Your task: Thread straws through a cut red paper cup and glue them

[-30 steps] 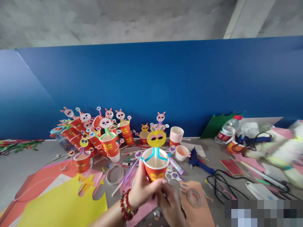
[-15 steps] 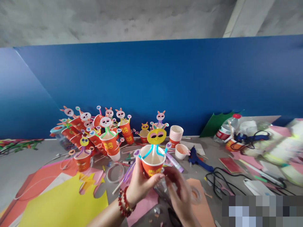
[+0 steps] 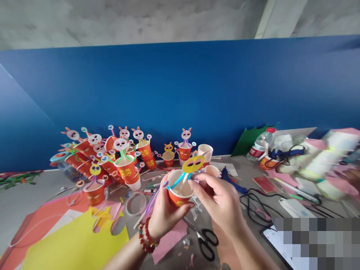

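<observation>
The right hand (image 3: 221,200) has risen from below the cup's right side to its rim, thumb and fingers now pinched at the glossy bright-blue strips (image 3: 177,181) beneath the flat yellow paper animal face (image 3: 193,164), which leans further right. That suggests attention has turned from the cup's underside to the figure inside. The left hand (image 3: 165,208) stays curled around the smooth, tapered orange paper cup (image 3: 178,198), just below the centre of the frame. Black-handled metal scissors (image 3: 207,243) with 2 loop grips show more fully at lower centre, near a thin pink paper sheet (image 3: 171,240).
</observation>
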Demonstrator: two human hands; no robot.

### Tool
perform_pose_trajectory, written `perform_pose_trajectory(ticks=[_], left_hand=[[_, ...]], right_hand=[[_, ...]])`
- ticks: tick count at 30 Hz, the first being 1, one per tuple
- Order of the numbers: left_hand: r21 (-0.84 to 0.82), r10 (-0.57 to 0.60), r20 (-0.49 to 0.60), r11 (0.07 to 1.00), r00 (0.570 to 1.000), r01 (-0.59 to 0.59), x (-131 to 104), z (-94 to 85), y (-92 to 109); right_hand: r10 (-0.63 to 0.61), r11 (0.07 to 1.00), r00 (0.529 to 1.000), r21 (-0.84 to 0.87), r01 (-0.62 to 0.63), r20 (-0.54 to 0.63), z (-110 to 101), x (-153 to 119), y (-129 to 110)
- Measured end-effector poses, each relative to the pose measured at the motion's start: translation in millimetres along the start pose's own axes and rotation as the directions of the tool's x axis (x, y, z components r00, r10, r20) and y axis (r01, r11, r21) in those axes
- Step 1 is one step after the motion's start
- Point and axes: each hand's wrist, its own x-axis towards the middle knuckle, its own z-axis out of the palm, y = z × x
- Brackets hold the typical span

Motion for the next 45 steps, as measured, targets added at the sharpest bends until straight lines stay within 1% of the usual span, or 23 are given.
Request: perform_pose_trajectory(ticks=[3, 7, 11, 16, 21, 23, 25, 28, 31, 32, 34, 36, 37, 38, 40, 41, 42, 43, 45], left_hand=[[0.001, 0.020, 0.026, 1.000, 0.999, -0.020, 2.6, -3.6, 0.5], [0.052, 0.037, 0.035, 0.998, 0.999, -0.039, 3.3, -4.1, -0.5], [0.096, 0.084, 0.052, 0.991, 0.995, -0.089, 2.5, -3.1, 0.0], [0.115, 0.140, 0.123, 0.981, 0.982, -0.155, 3.4, -5.0, 4.1], [0.110, 0.143, 0.141, 0.981, 0.980, -0.159, 3.1, -5.9, 3.2], [0.086, 0.139, 0.133, 0.985, 0.981, -0.152, 3.1, -5.9, 1.9], [0.066, 0.144, 0.134, 0.986, 0.981, -0.153, 4.1, -6.4, 1.6], [0.047, 0.155, 0.183, 0.985, 0.971, -0.166, 6.4, -7.9, 2.6], [0.010, 0.140, 0.215, 0.989, 0.966, -0.145, 6.4, -7.6, 1.6], [-0.007, 0.118, 0.209, 0.993, 0.971, -0.119, 5.6, -6.9, 0.5], [-0.046, 0.049, 0.174, 0.998, 0.984, -0.042, 3.7, -5.5, -2.0], [-0.094, -0.022, 0.124, 0.995, 0.992, 0.034, 2.7, -4.9, -3.4], [-0.120, -0.051, 0.105, 0.991, 0.993, 0.063, 2.8, -5.1, -3.4], [-0.146, -0.076, 0.089, 0.985, 0.993, 0.088, 3.2, -5.5, -2.7], [-0.199, -0.121, 0.058, 0.971, 0.991, 0.131, 4.9, -6.3, 0.2], [-0.225, -0.143, 0.048, 0.963, 0.989, 0.151, 6.1, -6.5, 2.2], [-0.249, -0.167, 0.040, 0.953, 0.985, 0.172, 7.3, -6.3, 4.4], [-0.273, -0.190, 0.030, 0.943, 0.981, 0.191, 8.6, -5.9, 6.6], [-0.316, -0.237, 0.011, 0.921, 0.972, 0.228, 11.2, -4.7, 10.5]], right_hand=[[-0.035, 0.999, 0.999, -0.030, 0.035, -0.002, -1.7, 1.6, 0.1], [-0.107, 0.983, 0.994, -0.155, 0.102, -0.029, -0.8, 3.2, -0.4], [-0.105, 0.959, 0.994, -0.269, 0.092, -0.035, 0.7, 6.9, -1.1], [-0.101, 0.931, 0.995, -0.354, 0.086, -0.025, 0.5, 11.2, -5.1], [-0.111, 0.905, 0.993, -0.415, 0.090, -0.027, -0.7, 11.7, -6.9], [-0.117, 0.906, 0.993, -0.409, 0.108, 0.004, -2.4, 11.1, -6.5], [-0.115, 0.904, 0.992, -0.408, 0.129, 0.059, -4.8, 10.6, -5.9], [-0.093, 0.874, 0.983, -0.460, 0.156, 0.155, -8.5, 11.3, -5.4], [-0.056, 0.850, 0.977, -0.503, 0.156, 0.208, -13.4, 13.3, -8.3], [-0.058, 0.853, 0.977, -0.498, 0.155, 0.204, -15.7, 13.5, -10.3], [-0.098, 0.884, 0.983, -0.441, 0.158, 0.157, -21.4, 11.3, -15.3], [-0.154, 0.930, 0.987, -0.330, 0.162, 0.050, -26.5, 4.0, -19.3], [-0.161, 0.952, 0.987, -0.266, 0.150, -0.020, -27.7, -1.6, -19.8], [-0.146, 0.970, 0.985, -0.211, 0.124, -0.092, -27.3, -8.4, -19.0], [-0.060, 0.992, 0.980, -0.124, 0.037, -0.189, -20.4, -23.7, -13.1], [0.005, 0.997, 0.987, -0.078, -0.018, -0.163, -14.0, -31.3, -8.6], [0.061, 0.997, 0.993, -0.035, -0.064, -0.099, -6.0, -38.3, -3.7], [0.134, 0.991, 0.991, 0.005, -0.134, 0.027, 2.8, -44.2, 1.1], [0.215, 0.967, 0.952, 0.090, -0.239, 0.216, 20.2, -52.1, 8.3]])
